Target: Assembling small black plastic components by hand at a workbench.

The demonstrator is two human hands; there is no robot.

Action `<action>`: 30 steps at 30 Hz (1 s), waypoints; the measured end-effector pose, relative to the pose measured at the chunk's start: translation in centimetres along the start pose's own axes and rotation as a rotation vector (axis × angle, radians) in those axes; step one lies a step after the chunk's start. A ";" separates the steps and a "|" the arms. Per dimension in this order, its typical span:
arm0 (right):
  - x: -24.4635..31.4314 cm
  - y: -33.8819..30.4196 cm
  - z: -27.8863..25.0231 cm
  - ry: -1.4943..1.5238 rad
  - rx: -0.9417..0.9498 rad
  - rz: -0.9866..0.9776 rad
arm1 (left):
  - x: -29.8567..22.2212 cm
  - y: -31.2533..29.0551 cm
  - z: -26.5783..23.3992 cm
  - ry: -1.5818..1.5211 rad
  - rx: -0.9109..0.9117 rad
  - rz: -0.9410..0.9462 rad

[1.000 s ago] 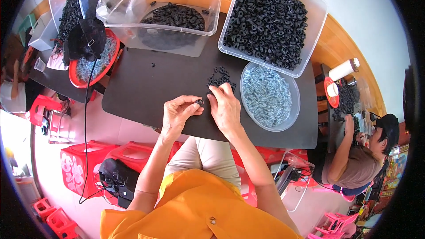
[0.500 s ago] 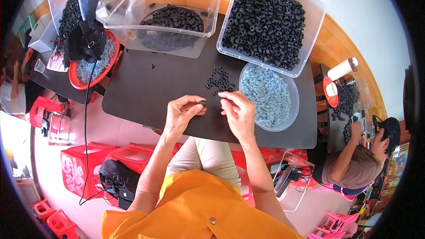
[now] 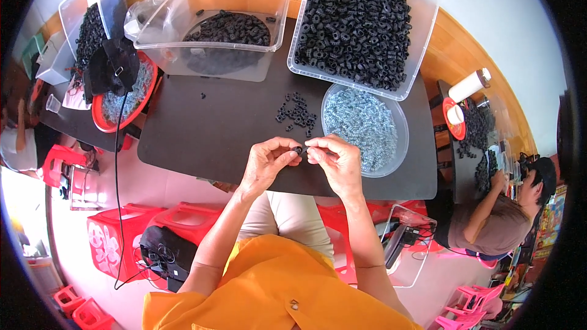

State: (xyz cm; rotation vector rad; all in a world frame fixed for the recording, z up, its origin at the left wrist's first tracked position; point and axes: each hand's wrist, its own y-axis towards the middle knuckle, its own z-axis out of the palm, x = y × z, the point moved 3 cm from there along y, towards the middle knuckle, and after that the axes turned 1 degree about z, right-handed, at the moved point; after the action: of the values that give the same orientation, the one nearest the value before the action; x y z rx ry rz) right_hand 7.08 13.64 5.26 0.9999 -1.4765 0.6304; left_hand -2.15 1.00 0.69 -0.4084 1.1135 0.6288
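My left hand [image 3: 268, 164] pinches a small black ring-like plastic part [image 3: 298, 150] between thumb and fingertips, above the near edge of the dark table. Close against it, my right hand [image 3: 336, 162] is closed in a pinch. What sits between its fingertips is too small to make out, though something dark shows there. Just beyond my hands lies a loose pile of small black parts [image 3: 295, 113]. To the right of that pile stands a round clear tub [image 3: 402, 146] full of small metallic, bluish springs [image 3: 359, 123].
A clear bin [image 3: 422, 49] heaped with black parts [image 3: 354, 30] stands behind the tub. Another clear bin [image 3: 211, 46], with a plastic bag, is at back left. A red basin [image 3: 101, 116] and black cable [image 3: 117, 195] lie left. At right, a co-worker [image 3: 495, 214] sits.
My right hand has moved in to meet my left, closing the gap at the black part. The whole view has shifted slightly, moving the table and bins to the left.
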 end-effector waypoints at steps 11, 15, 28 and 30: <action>1.4 0.1 0.4 -0.395 0.039 -0.137 | 0.6 0.1 -0.3 0.034 0.028 0.028; 2.1 0.3 0.6 -0.447 0.055 -0.176 | 0.5 0.0 -0.1 0.046 0.002 0.014; 1.0 0.9 0.6 -0.562 0.184 -0.257 | 0.2 -0.5 0.2 0.317 0.009 0.040; 1.0 0.7 0.8 -0.612 0.177 -0.299 | 0.3 -0.5 0.3 0.354 0.012 0.034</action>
State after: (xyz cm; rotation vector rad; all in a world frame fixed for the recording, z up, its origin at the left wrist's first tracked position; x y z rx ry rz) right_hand 6.09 13.08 6.21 1.6146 -1.7599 0.2437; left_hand -1.50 0.86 0.51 -0.5042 1.4628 0.5931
